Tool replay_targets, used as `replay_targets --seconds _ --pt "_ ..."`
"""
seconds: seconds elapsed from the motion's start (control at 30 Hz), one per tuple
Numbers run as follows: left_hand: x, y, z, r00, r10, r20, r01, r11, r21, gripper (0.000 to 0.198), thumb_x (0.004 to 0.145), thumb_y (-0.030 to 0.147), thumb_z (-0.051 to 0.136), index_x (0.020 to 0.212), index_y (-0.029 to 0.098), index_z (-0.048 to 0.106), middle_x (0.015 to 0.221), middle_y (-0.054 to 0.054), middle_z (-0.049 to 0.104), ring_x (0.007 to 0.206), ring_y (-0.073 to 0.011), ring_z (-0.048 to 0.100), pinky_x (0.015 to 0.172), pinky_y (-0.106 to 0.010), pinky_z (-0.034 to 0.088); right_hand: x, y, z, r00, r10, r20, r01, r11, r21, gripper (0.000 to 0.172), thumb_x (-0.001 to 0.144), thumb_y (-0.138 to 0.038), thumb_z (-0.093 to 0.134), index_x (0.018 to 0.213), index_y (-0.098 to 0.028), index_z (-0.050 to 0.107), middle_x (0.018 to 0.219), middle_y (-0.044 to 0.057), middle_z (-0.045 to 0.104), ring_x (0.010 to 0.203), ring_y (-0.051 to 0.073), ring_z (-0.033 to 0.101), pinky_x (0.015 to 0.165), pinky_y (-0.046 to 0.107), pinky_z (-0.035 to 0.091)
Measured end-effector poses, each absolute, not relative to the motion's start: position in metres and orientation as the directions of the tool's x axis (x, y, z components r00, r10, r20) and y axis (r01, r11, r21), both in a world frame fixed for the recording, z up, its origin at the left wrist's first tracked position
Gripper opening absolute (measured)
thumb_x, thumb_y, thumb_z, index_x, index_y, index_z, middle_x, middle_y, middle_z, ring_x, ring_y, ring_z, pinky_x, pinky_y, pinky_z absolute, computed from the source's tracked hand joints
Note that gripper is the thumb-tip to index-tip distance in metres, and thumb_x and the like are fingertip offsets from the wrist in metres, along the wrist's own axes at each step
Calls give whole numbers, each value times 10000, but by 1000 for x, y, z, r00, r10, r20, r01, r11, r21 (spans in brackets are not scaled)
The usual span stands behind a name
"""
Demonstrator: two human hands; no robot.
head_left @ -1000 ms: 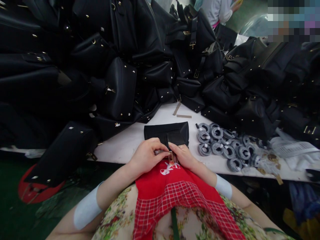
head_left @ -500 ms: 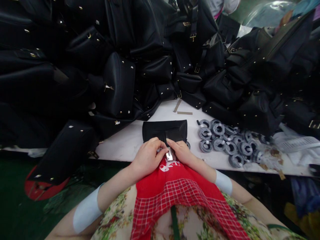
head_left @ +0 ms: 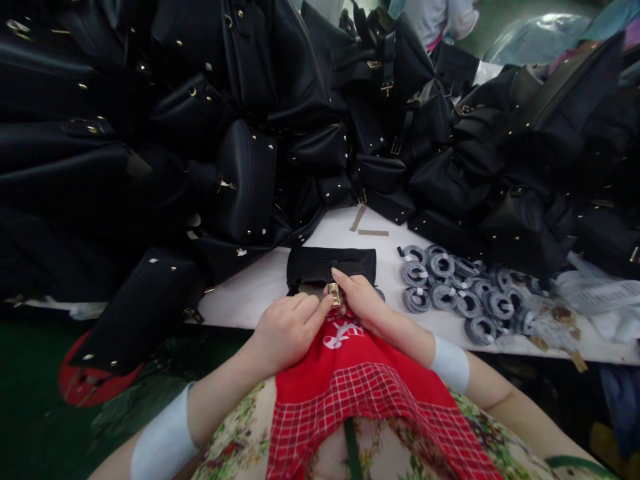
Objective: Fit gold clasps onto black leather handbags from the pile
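Note:
A small black bag or flap piece (head_left: 310, 259) lies on the table edge in front of me, a short strap running from its middle toward my body. At the strap's end is a gold metal clasp (head_left: 334, 295). My right hand (head_left: 364, 300) grips the strap beside the clasp, its thumb on top and its other fingers mostly hidden underneath. From the left, my left hand (head_left: 293, 328) is closed, with its index finger reaching onto the clasp. The left thumb is hard to make out. Both hands are just above the red apron (head_left: 320, 373).
Black bags (head_left: 245, 187) with gold fittings are heaped along the back and left. Several coiled grey straps (head_left: 443, 297) lie on the white table (head_left: 240, 300) at right, near clear plastic packaging (head_left: 555, 327). Two brown strips (head_left: 373, 233) lie beyond the bag. Another person's sleeve (head_left: 460, 20) shows at the back.
My left hand has drawn back a little down and left, its index finger now straighter on the clasp. The clasp shows a gold face where it looked silvery before. The view has shifted slightly.

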State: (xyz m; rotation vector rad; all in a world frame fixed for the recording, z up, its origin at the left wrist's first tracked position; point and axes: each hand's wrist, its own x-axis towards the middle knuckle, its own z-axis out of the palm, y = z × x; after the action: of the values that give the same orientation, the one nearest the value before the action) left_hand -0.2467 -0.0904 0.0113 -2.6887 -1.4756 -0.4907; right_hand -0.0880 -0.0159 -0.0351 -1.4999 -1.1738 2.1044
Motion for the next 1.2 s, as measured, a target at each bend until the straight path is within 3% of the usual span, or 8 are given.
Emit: replay_targets --seconds 0.13,0.37,0.7,0.9,1.03,1.2 --pt "-254 -93 17 510 799 319 837 -547 32 232 911 158 513 1117 90 594 693 -14 565 618 -174 518 541 -325 374 -104 -9 -31 -400 697 -595 289 -520 -804 582 895 -603 421 628 -138 646 388 -8 508 349 102 447 426 231 349" --pt "-260 -97 22 479 813 331 873 -482 -80 205 919 116 477 1057 53 615 637 -8 549 581 -174 518 506 -330 353 -130 -1 -30 -428 753 -499 462 -293 -837 681 939 -562 363 379 -193 481 314 -8 429 325 94 426 514 243 393" --pt "-271 -96 16 459 813 358 888 -419 -188 221 887 121 555 1085 44 613 625 0 548 576 -161 522 501 -327 319 -149 4 -31 -425 716 -553 382 -412 -827 618 930 -530 395 455 -172 561 334 2 482 324 102 450 441 229 390" --pt "-274 -90 17 449 816 364 893 -396 -213 197 879 140 568 1053 69 628 603 9 530 564 -159 518 488 -331 316 -154 8 -24 -407 709 -576 356 -458 -815 624 944 -457 418 403 -164 521 321 0 472 303 82 437 432 214 374" --pt "-274 -86 17 356 859 366 934 -344 -102 155 883 167 556 988 120 660 626 -2 558 582 -160 535 502 -322 343 -154 9 -20 -394 708 -586 360 -468 -807 631 953 -445 416 397 -163 516 318 -1 467 305 78 429 446 214 378" --pt "-274 -79 16 13 958 285 949 -102 298 136 876 201 552 805 177 666 679 -10 597 634 -141 566 583 -274 418 -151 8 -21 -399 714 -575 347 -463 -816 628 950 -457 417 402 -166 515 330 1 471 320 78 431 453 213 386"
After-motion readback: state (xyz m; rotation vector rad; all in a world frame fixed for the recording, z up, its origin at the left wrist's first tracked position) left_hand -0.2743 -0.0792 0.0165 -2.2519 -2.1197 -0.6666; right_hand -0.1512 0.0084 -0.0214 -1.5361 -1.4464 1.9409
